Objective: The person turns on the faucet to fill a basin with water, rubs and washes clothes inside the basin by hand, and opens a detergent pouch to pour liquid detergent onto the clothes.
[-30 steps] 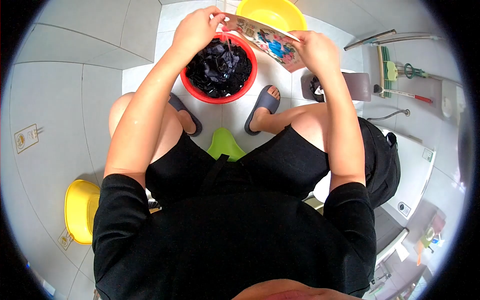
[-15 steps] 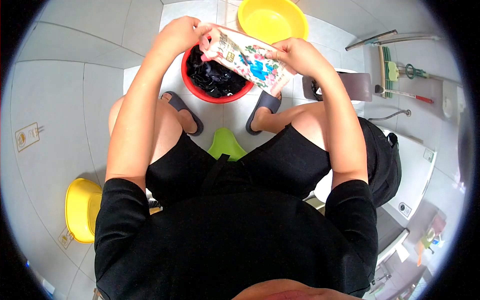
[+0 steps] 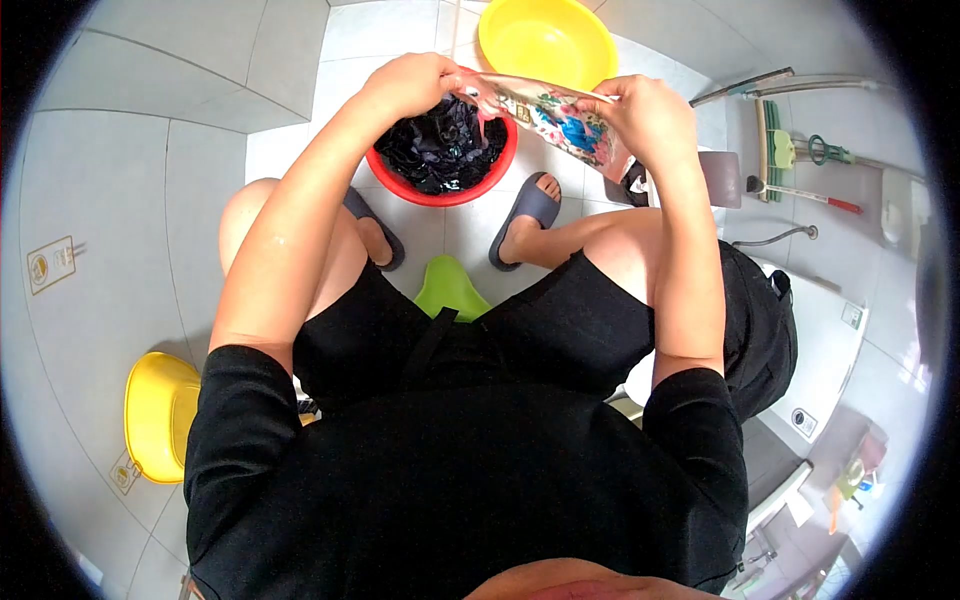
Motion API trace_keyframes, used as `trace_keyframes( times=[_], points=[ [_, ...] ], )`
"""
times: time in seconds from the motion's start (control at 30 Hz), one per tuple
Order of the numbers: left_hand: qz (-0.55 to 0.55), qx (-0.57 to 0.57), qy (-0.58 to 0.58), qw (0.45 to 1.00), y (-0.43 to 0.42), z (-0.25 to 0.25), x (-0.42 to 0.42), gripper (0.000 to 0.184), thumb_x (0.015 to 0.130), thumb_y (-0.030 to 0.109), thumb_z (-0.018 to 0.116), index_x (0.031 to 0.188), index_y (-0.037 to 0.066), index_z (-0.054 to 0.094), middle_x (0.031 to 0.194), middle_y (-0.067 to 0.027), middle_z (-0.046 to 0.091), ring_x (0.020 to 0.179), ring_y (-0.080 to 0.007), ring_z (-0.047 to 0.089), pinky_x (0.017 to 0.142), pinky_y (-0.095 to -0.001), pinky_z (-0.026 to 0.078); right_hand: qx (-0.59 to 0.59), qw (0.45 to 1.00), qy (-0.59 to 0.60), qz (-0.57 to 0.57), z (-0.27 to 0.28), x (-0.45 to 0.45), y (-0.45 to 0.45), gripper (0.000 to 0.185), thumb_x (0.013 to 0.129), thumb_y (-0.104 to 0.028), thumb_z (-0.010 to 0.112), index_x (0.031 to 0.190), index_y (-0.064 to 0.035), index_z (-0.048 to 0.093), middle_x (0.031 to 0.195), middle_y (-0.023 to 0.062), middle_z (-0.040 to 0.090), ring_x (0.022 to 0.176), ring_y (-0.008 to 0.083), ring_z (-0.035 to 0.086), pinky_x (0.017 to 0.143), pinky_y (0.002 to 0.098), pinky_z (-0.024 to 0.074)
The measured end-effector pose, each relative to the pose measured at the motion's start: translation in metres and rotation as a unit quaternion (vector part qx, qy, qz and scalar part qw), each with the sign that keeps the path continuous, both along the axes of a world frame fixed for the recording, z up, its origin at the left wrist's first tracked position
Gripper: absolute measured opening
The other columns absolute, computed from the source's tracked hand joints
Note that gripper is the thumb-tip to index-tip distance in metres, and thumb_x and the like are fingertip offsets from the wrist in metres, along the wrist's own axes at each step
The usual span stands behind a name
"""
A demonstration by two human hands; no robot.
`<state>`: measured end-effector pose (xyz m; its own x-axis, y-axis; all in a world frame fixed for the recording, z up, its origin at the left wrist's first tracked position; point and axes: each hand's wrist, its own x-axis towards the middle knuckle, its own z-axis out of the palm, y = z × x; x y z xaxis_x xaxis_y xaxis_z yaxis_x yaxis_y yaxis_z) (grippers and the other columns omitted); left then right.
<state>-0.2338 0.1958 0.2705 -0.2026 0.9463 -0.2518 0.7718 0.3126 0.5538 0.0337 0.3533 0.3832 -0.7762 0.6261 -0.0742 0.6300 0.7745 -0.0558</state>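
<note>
A floral printed packet [image 3: 560, 122] with pink and blue flowers is held at both ends. My left hand [image 3: 415, 84] pinches its left end, above the back of the red basin [image 3: 440, 198]. My right hand [image 3: 640, 112] grips the right end, fingers closed on the top edge. Dark wet cloth [image 3: 440, 148] fills the red basin on the floor. The packet slants down to the right, its left end hanging over the basin's right part. Whether anything comes out of it cannot be made out.
A yellow basin [image 3: 548, 45] sits behind the packet. The green stool [image 3: 450, 287] is between my legs. Another yellow basin [image 3: 155, 415] is at the left wall. A grey bin [image 3: 718, 178] stands right; brushes [image 3: 815, 193] hang on the right wall.
Half a second ago the packet's printed face lay flatter to view over the basin; now it is tilted more edge-on. My left hand has moved right and slightly down, my right hand right.
</note>
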Motion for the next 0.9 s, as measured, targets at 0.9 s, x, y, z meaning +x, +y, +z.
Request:
trace_keyframes(
  times=[0.9],
  points=[
    [0.185,0.131,-0.014,0.974,-0.015,0.056,-0.015,0.056,0.097,0.060,0.062,0.090,0.008,0.080,0.090,-0.0144,0.071,0.084,-0.0298,0.071,0.077,-0.0403,0.055,-0.269,0.955,0.126,-0.006,-0.012,-0.011,-0.003,0.033,0.093,-0.042,0.074,0.104,-0.0122,0.083,0.061,0.0061,0.069,0.050,0.0131,0.064,0.053,0.0288,0.0499]
  ],
)
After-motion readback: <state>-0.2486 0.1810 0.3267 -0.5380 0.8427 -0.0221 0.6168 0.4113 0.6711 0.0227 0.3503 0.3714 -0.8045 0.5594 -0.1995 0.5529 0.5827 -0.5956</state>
